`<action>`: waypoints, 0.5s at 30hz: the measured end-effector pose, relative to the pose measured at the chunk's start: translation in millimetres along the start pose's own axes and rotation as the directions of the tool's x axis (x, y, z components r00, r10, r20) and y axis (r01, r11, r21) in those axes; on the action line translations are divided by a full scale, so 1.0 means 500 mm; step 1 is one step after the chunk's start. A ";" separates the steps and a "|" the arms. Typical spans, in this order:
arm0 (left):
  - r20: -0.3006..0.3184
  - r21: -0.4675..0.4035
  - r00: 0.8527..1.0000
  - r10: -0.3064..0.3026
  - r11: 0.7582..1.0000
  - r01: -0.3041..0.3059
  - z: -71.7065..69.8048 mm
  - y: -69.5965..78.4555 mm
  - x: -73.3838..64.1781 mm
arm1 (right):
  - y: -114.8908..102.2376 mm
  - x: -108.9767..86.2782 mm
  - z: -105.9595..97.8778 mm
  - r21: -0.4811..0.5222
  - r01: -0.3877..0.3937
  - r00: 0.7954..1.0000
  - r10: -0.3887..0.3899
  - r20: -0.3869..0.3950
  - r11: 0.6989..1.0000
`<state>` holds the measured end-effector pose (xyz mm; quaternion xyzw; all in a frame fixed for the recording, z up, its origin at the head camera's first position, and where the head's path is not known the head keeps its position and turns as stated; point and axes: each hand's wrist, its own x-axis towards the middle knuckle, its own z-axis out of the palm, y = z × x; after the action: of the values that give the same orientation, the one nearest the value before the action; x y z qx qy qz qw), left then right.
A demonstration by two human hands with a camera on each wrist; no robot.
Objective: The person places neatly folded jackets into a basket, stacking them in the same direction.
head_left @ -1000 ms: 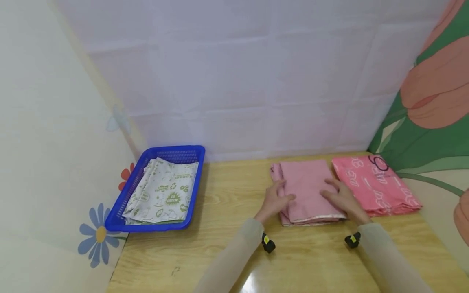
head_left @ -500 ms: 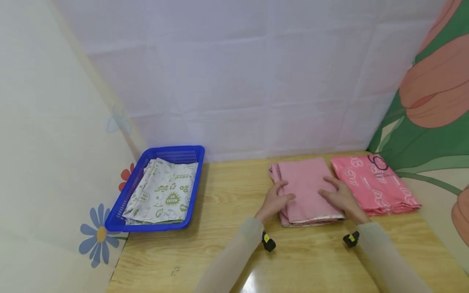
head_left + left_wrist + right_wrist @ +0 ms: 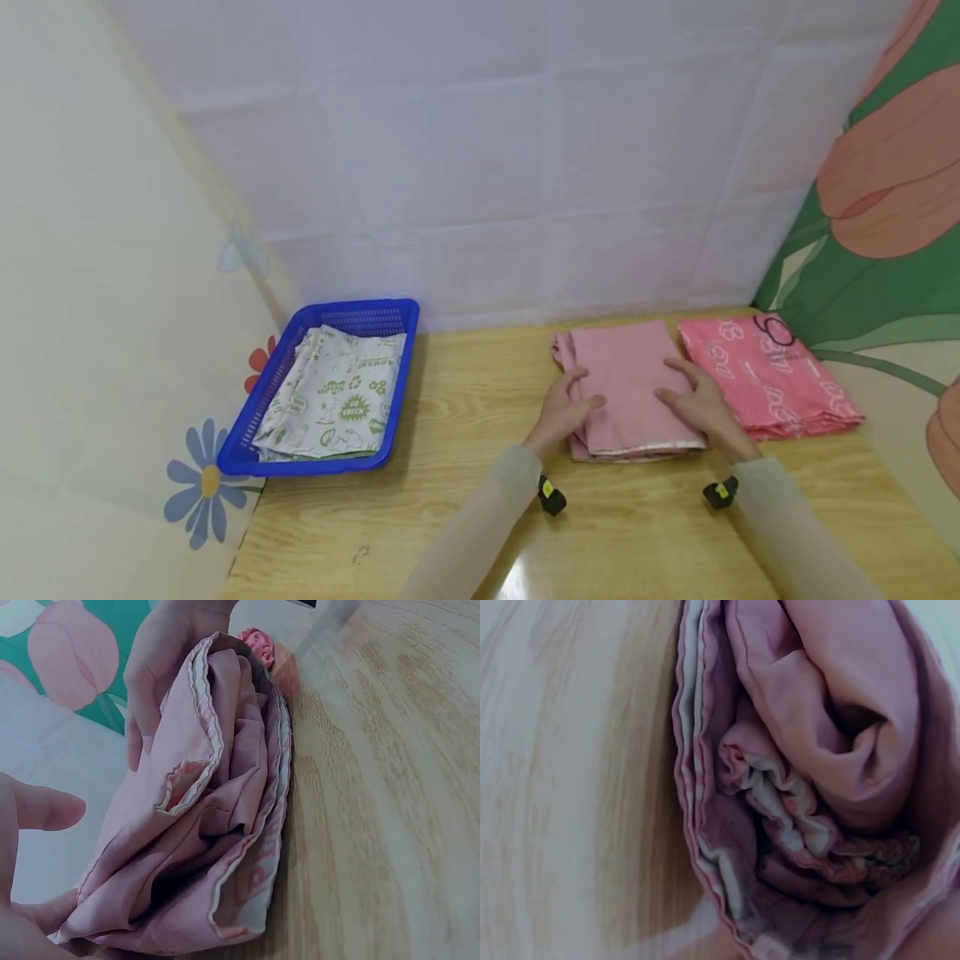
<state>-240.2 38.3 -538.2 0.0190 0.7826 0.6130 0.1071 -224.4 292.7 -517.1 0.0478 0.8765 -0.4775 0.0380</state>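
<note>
Fingers (image 3: 573, 378) resting apart on a folded dusty-pink cloth bundle (image 3: 626, 358)

The left hand (image 3: 564, 410) is touching the bundle's side that is facing the rectangular blue plastic mesh basket (image 3: 315, 468); its thumb and index finger are staying apart. The right hand (image 3: 702, 407) is resting on the side away from the basket, also with thumb and index finger apart. Some other fingers are hiding from view, so I cannot tell if they are bending under the cloth.

The bundle is lying on the wood-grain table (image 3: 465, 400), right of the basket and well apart from it. Still farther from the basket, a folded bright-pink cloth with white print (image 3: 772, 379) is lying; inside the basket, folded white cloth with green print (image 3: 337, 396) is resting.

Compared with one second ago, very little is changing: both hands are keeping their places, and the bundle is shifting only slightly, if at all. In my judgement, this is meaning that they are steadying or squaring the bundle, not carrying it.

Its layered edge with whitish seams is pointing toward the pale sleeves (image 3: 480, 521). Its long axis seems to be running away from them, roughly like the basket's long side.
</note>
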 end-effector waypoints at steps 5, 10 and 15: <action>-0.003 0.020 0.999 0.039 0.999 -0.039 -0.005 0.005 -0.005 | -0.004 -0.004 0.001 0.015 0.005 1.000 -0.005 -0.021 1.000; -0.008 0.018 0.997 0.079 0.997 -0.079 -0.017 0.009 -0.009 | -0.012 -0.008 0.002 0.026 0.009 1.000 -0.008 -0.029 1.000; -0.019 0.028 0.996 0.091 0.996 -0.091 -0.026 0.007 -0.012 | -0.021 -0.013 0.004 0.040 0.009 1.000 -0.008 -0.025 0.999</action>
<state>-237.1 25.9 -531.0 0.0498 0.7901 0.6069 0.0710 -219.0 285.2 -508.7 0.0507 0.8672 -0.4947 0.0242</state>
